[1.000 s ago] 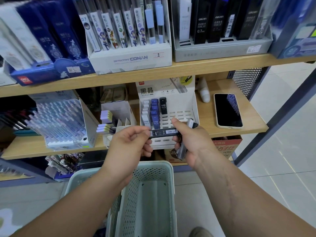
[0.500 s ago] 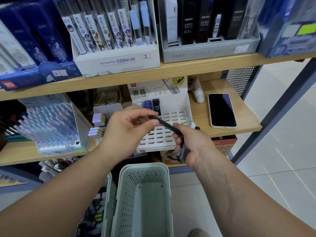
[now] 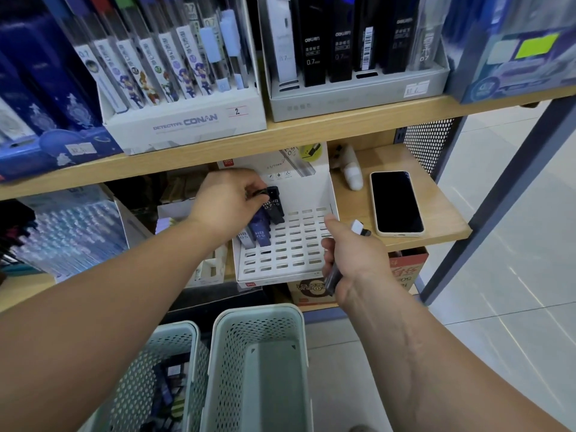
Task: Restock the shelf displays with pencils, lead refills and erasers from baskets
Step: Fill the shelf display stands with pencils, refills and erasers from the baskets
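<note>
Black lead refill [image 3: 266, 204] now sits at the 11 o'clock corner of the white slotted rack [image 3: 290, 244], among other HB cases; 0.5 s ago it hung mid-air in front of the rack. L hand [image 3: 227, 202] has moved up w/ it, pinching its top. R hand [image 3: 350, 260], at rack's 4 o'clock, still grips spare refills [image 3: 332, 280]. Baskets [image 3: 258, 318] at 6, phone [image 3: 396, 202] at 3.
</note>
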Available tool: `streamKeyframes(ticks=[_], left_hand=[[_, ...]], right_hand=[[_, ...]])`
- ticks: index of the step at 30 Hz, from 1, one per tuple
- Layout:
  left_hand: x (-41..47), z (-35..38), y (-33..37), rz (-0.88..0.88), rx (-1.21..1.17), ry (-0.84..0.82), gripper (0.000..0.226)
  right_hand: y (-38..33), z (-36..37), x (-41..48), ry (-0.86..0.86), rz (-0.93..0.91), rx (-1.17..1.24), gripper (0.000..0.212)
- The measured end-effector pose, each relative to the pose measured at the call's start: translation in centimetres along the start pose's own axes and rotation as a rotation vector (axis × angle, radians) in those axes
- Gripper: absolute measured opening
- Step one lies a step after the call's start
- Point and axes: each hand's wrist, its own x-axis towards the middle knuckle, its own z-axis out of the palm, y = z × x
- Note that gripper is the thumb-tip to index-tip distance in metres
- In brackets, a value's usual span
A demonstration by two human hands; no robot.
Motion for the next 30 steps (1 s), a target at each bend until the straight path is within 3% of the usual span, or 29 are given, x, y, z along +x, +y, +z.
streamKeyframes(ticks=[12, 14, 16, 19, 24, 30], left_hand=[[2.1, 0.6, 0.3, 0.023, 0.230, -0.285, 0.021], [1.7, 0.5, 0.5, 0.068, 0.256, -0.266, 0.024], [1.0, 0.2, 1.0, 0.091, 0.248, -0.137, 0.026], [-1.5, -0.7, 3.3, 0.094, 0.015, -0.036, 0.011], [-7.1, -0.2, 6.6, -0.286, -0.558, -0.235, 0.010], [-10.2, 0.3, 7.1, -0.530, -0.723, -0.163, 0.016]], right_hand=[[-0.4, -0.1, 0.3, -0.036, 0.021, 0.016, 0.028], [-0.5, 0.0, 0.2, -0.092, 0.064, 0.051, 0.029], [-0.7, 0.2, 0.0, -0.164, 0.115, 0.114, 0.031], [-0.9, 0.6, -0.5, -0.212, 0.146, 0.228, 0.029], [-0.7, 1.3, -1.3, -0.257, 0.140, 0.280, 0.028], [0.0, 1.7, -2.1, -0.254, 0.078, 0.203, 0.033]])
